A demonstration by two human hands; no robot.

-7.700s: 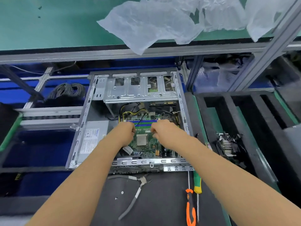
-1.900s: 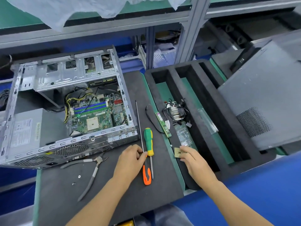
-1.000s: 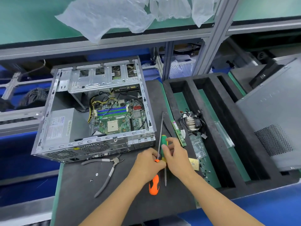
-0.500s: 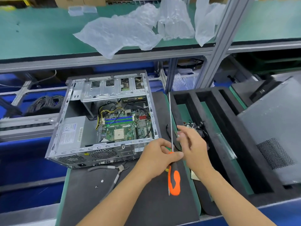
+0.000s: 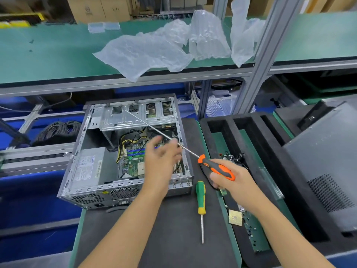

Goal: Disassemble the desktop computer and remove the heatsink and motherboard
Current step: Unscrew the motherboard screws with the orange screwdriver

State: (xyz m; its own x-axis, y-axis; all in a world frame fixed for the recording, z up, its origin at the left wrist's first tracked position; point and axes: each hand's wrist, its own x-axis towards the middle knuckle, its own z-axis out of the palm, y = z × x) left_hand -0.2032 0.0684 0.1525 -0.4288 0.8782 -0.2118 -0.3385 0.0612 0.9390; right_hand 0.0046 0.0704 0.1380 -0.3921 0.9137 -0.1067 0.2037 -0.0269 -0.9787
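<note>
gripping the orange screwdriver [image 5: 216,168], the right hand [image 5: 229,180] is readied for motherboard [image 5: 135,161] screws; the left hand [image 5: 162,161] is held slack ahead; the tip must be lowered.

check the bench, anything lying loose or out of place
Mostly orderly. One oddity: a bare processor chip lies loose on the edge of the foam tray, half over a green circuit strip, not in a slot. The green screwdriver lies flat on the mat, and crumpled plastic bags hang over the upper shelf's edge.
</note>
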